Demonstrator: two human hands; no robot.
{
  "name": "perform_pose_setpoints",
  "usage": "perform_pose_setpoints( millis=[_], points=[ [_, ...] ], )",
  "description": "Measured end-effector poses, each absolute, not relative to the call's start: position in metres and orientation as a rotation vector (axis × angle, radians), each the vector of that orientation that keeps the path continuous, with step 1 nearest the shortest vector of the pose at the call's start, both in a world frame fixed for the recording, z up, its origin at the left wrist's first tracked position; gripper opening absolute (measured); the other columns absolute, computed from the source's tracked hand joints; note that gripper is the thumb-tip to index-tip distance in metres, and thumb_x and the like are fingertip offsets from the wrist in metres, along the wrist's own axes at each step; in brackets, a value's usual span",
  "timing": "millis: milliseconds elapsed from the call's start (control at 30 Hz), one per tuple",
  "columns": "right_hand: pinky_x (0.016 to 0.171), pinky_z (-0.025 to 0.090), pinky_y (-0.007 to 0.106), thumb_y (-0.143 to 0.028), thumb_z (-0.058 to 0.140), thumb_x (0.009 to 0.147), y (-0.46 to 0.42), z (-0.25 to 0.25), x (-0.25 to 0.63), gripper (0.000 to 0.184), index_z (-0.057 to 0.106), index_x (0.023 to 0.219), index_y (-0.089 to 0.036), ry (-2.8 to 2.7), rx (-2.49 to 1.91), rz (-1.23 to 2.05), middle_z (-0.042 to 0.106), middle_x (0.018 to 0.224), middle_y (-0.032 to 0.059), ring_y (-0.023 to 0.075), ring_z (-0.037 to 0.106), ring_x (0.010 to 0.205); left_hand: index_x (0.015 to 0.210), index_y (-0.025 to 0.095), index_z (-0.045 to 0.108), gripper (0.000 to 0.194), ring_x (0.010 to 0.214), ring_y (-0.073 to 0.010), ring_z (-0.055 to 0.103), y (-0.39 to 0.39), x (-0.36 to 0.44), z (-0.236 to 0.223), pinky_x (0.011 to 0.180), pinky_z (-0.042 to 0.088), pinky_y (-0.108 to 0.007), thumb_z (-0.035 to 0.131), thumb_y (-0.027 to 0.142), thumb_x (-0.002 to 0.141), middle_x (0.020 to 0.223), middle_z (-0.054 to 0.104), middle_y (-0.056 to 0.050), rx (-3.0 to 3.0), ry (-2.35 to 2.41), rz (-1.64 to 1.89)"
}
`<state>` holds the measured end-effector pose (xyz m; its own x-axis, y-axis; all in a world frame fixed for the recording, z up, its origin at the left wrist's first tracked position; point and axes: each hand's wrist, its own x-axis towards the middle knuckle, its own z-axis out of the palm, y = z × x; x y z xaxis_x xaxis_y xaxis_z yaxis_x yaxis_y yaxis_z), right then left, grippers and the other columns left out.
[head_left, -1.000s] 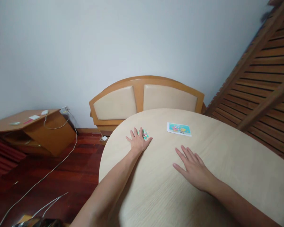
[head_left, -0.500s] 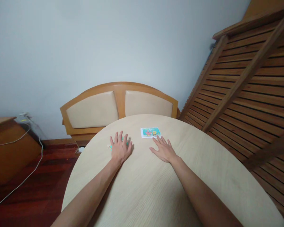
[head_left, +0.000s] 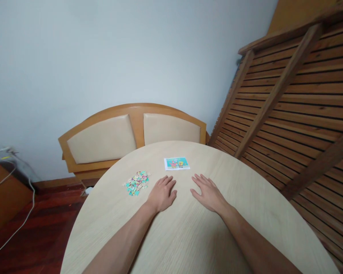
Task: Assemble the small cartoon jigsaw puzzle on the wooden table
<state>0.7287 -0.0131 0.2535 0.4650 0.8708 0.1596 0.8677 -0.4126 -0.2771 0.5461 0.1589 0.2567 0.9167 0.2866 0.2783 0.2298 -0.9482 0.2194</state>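
Pile of small teal-and-multicolour jigsaw-like pcs point(head_left: 137, 183) on pale round wood-grain table point(head_left: 177, 228), L side. L hand point(head_left: 161, 194) just R of pile, palm down, fingers slightly spread, nothing gripped. Teal rectangular cartoon card w/ white edge point(head_left: 177, 163) beyond, between hands. R hand point(head_left: 208, 193) palm down, fingers partly spread, nothing held.

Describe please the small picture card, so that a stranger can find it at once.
On the pale round table, look toward the padded headboard. The card lies flat beyond the two hands, right of the loose puzzle pieces. Unlike that pile, it is one whole rectangle, turquoise with pink and yellow cartoon figures.
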Motion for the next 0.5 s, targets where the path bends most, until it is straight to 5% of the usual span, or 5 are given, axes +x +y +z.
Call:
perform_pose_setpoints(
  millis=[133, 500],
  points=[
    [0.123, 0.013, 0.052, -0.052, 0.044, 0.094, -0.011, 0.256, 0.724, 0.067, 0.042, 0.151, -0.017, -1.557, -2.395, 0.029, 0.031, 0.162, 0.0094, 0.0286, 0.023, 0.151, 0.143, 0.019, 0.052, 0.054, 0.146, -0.0356, 0.033, 0.157, 0.537, 0.26, 0.118, 0.028, -0.054, 0.052, 0.04, 0.093, 0.156, 0.04, -0.015, 2.875, 0.464, 0.384],
    [0.122, 0.015, 0.054, -0.054, 0.047, 0.094, -0.005, 0.256, 0.725, 0.065, 0.043, 0.151, -0.025, -1.555, -2.412, 0.051, 0.028, 0.163, 0.0087, 0.031, 0.02, 0.151, 0.15, 0.023, 0.044, 0.061, 0.149, -0.038, 0.023, 0.161, 0.535, 0.268, 0.12, 0.022, -0.056, 0.048, 0.05, 0.095, 0.16, 0.032, -0.012, 2.878, 0.451, 0.226]
  ],
)
